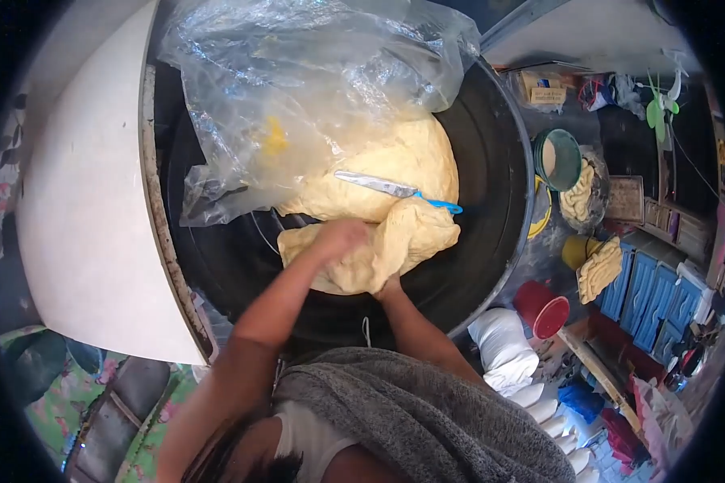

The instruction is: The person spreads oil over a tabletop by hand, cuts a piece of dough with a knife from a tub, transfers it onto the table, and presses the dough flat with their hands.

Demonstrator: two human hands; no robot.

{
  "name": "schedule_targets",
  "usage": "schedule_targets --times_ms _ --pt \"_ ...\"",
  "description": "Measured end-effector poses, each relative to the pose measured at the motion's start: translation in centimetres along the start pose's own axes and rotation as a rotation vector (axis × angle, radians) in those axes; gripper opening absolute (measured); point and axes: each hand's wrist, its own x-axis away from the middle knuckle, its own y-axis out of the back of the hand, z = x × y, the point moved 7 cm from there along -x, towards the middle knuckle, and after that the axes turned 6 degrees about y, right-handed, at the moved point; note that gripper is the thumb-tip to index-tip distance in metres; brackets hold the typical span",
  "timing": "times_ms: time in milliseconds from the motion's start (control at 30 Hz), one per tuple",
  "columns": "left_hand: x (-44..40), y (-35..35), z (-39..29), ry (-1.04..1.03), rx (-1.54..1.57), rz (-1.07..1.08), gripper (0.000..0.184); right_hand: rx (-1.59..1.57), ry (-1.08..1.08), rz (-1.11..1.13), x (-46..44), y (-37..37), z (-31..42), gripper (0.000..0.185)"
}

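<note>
A: What are the two hands doing?

B: The left hand (345,240) is on top of a folded piece of pale yellow dough (419,229); the right hand (389,285) is tucked under its near edge. The left is blurred and the right's fingers are hidden, so I cannot tell how tightly either one is closed.

A: Where is this piece?

B: Inside a wide black tub (495,169), on the side nearest the person, right in front of a larger mound of dough (433,153).

A: How would it handle?

B: Soft and heavy, I would judge, and stretchy, as it droops in thick creases. It looks smooth, so it may cling to skin a little rather than slip. It hardly seems fragile, though a thin edge could tear if pulled alone. The best hold is broad: one palm beneath, one on top, gathering the thick fold.

A: And around it?

B: A blue-handled knife (374,184) lies on the mound just beyond the fold, so fingers are safer on the near side. Crumpled clear plastic (298,80) covers the mound's far part. Outside the tub, a white panel (89,193) stands at left; a red bucket (549,315) and a white sack (503,346) sit at right.
</note>
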Motion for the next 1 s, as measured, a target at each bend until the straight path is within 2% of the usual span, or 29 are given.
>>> schedule_targets --times_ms 33,67,100,133,167,200,267,300,367,400,467,533,600,633,667,700,767,800,833,900,1000 --pt "-1.3 2.5 -0.4 -0.07 -0.301 -0.191 0.021 -0.042 -0.028 -0.124 0.2 -0.7 0.4 0.059" --pt "-1.1 2.0 0.5 -0.073 -0.297 -0.199 0.021 -0.085 -0.051 -0.247 0.5 -1.8 1.0 0.056" --pt "-0.7 0.7 1.1 -0.178 -0.435 -0.299 0.028 0.034 -0.16 -0.35 1.5 -4.1 1.9 0.054" --pt "0.1 -0.6 1.5 -0.278 -0.575 -0.399 0.037 0.047 -0.161 -0.342 1.9 -5.3 2.6 0.054" --pt "0.5 -1.7 2.7 -0.18 -0.501 -0.199 0.049 0.205 -0.192 -0.402 2.2 -5.6 3.0 0.052" --pt "1.5 -2.4 2.7 -0.177 -0.512 -0.207 0.049 0.357 -0.222 -0.462 2.8 -5.8 3.2 0.05" --pt "3.8 -2.8 2.1 0.032 -0.058 -0.097 0.046 0.387 -0.137 -0.385 4.4 -7.8 4.0 0.05" --pt "4.5 -2.8 1.6 0.021 -0.074 -0.098 0.046 0.433 -0.096 -0.361 5.4 -8.9 4.8 0.049" --pt "6.0 -4.6 1.8 0.309 0.659 0.238 0.045 0.479 -0.038 -0.318 7.7 -11.3 6.3 0.049" --pt "6.7 -4.0 0.7 0.292 0.643 0.225 0.045 0.488 -0.006 -0.279 8.9 -12.6 6.9 0.047" --pt "9.3 -2.5 -4.6 0.291 0.848 0.283 0.044 0.494 0.045 -0.216 11.3 -15.8 8.4 0.045" --pt "12.0 -1.5 -8.1 0.252 0.805 0.224 0.044 0.559 0.145 -0.083 14.3 -19.1 10.2 0.04" --pt "14.3 -0.7 -11.7 0.163 1.088 0.255 0.043 0.584 0.227 0.025 16.1 -20.7 11.8 0.038" --pt "15.4 0.2 -13.6 0.133 1.179 0.231 0.043 0.622 0.239 0.122 18.6 -23.8 13.2 0.037" --pt "17.0 0.9 -16.1 0.101 1.162 0.223 0.043 0.663 0.252 0.221 21.3 -27.1 14.5 0.037" --pt "19.2 2.3 -19.3 -0.045 1.148 0.163 0.044 0.683 0.322 0.296 24.4 -30.0 15.9 0.029" --pt "23.6 5.0 -24.4 -0.27 1.114 0.075 0.046 0.924 0.498 0.482 31.2 -36.0 17.9 0.032" --pt "25.3 6.0 -25.2 -0.319 1.102 0.041 0.046 0.99 0.567 0.622 34.1 -38.4 17.8 0.036" --pt "27.0 7.0 -25.4 -0.359 1.094 -0.012 0.046 0.986 0.734 0.846 37.5 -41.4 17.0 0.04" --pt "30.2 8.7 -24.0 -0.392 1.095 -0.137 0.046 1.354 0.776 1.125 41.4 -45.2 14.2 0.044" --pt "33.7 11.1 -19.1 -0.348 1.048 -0.34 0.046 1.677 0.715 1.231 41.8 -45.8 7.5 0.049"
